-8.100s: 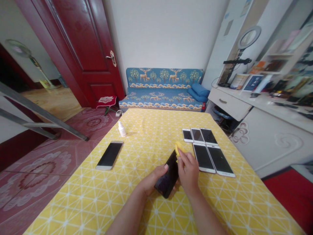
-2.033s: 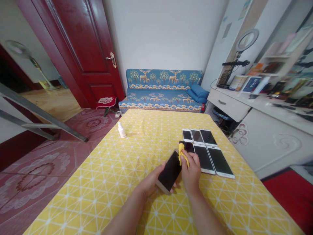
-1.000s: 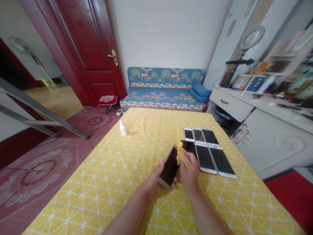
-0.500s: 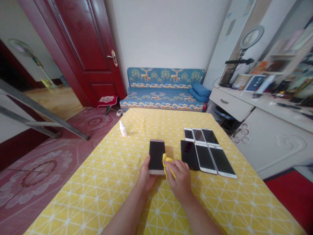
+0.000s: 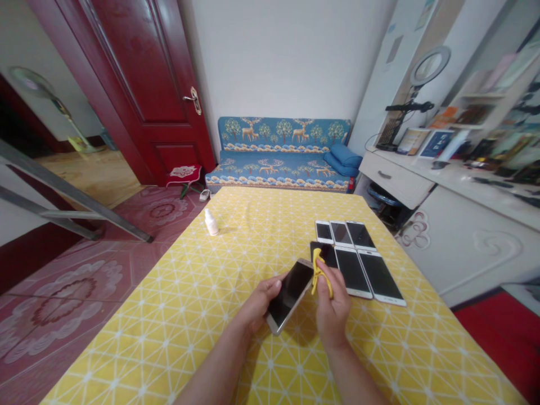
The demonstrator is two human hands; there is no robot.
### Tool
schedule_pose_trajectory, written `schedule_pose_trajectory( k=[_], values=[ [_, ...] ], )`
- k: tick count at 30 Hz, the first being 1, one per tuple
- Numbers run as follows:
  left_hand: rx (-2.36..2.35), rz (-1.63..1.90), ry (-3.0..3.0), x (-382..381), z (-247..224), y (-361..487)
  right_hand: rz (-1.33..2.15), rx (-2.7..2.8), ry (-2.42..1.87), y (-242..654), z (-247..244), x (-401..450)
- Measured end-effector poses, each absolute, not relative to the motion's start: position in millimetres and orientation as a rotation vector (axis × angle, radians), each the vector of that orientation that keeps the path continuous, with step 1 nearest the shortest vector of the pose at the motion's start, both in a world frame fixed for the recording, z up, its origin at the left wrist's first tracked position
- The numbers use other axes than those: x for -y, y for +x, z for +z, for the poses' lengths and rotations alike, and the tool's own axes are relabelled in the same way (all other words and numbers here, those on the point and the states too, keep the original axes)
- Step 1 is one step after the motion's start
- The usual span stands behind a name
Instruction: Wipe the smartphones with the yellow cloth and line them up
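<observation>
My left hand (image 5: pixel 262 299) grips a gold-framed smartphone (image 5: pixel 291 295) by its left side, thumb on the edge. The phone is tilted, its top leaning to the right, and its dark screen faces up. Pinched in my right hand (image 5: pixel 333 301) is a yellow cloth (image 5: pixel 319 273), close against the phone's upper right edge; whether it touches cannot be made out. Behind that hand lies a black phone (image 5: pixel 324 251), partly covered by the hand and cloth. Beside it are a white phone (image 5: pixel 353 271) and a larger white phone (image 5: pixel 382 277).
Smaller phones form a back row, among them a white one (image 5: pixel 324 231). A white spray bottle (image 5: pixel 211 223) stands at the table's far left. The yellow patterned tablecloth (image 5: pixel 169 315) covers the table. A blue sofa (image 5: pixel 270 163) is beyond; a white cabinet (image 5: pixel 476 242) stands right.
The held phone has turned clockwise and shifted slightly right and nearer. My right hand with the cloth has moved from the phone's lower right side to its upper right edge.
</observation>
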State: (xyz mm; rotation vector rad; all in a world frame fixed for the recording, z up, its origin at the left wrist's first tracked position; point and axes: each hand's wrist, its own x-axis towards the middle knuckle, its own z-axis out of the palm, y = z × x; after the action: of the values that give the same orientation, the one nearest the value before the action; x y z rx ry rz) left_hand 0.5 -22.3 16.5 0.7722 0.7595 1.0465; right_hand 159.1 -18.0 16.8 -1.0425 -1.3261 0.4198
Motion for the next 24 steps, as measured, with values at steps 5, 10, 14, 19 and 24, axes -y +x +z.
schedule_pose_trajectory(
  k=[5, 10, 14, 19, 24],
  values=[
    [-0.709, 0.808, 0.708, 23, 11, -4, 0.581, 1.242, -1.031, 157, 13, 17],
    [-0.459, 0.549, 0.534, 21, 3, -10, 0.577, 1.342, -1.095, 154, 8, 13],
    [-0.219, 0.594, 0.411, 23, 7, -10, 0.478, 1.384, -1.175, 153, 6, 12],
    [-0.169, 0.764, 0.366, 26, 12, -9, 0.511, 1.406, -1.22, 151, 4, 11],
    [-0.236, 0.887, 0.246, 26, 9, -9, 0.354, 1.557, -1.176, 153, 1, 9]
  ],
)
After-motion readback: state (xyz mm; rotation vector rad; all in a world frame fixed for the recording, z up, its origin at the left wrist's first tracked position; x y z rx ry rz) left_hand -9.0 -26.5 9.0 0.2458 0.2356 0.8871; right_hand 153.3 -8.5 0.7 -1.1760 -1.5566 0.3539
